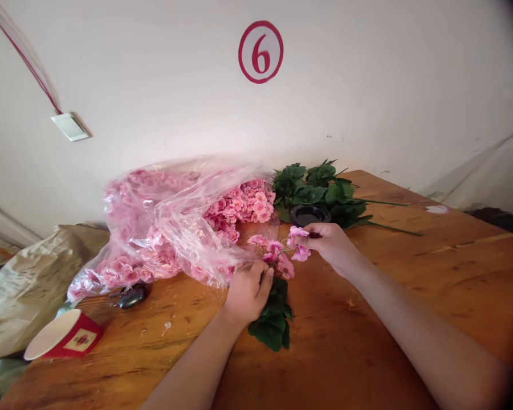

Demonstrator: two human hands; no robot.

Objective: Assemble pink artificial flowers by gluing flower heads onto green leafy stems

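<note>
My left hand (248, 289) is closed around the stem of an artificial flower spray, just above its dark green leaves (273, 319). Several pink blossoms (285, 266) fan out from the stem between my two hands. At the spray's right side, the fingers of my right hand (331, 245) pinch a pink blossom (300, 253). Close behind my left hand lies a clear plastic bag (175, 222) full of pink artificial flowers (243, 202), some showing at its opening. The stem inside my left hand is hidden.
Green leaf stems (320, 188) lie at the back of the wooden table (367, 341), beside a black round dish (310, 215). At the left are a red paper cup (66, 336), a small black object (132, 296) and a brown sack (38, 273). A wall (175, 85) stands behind.
</note>
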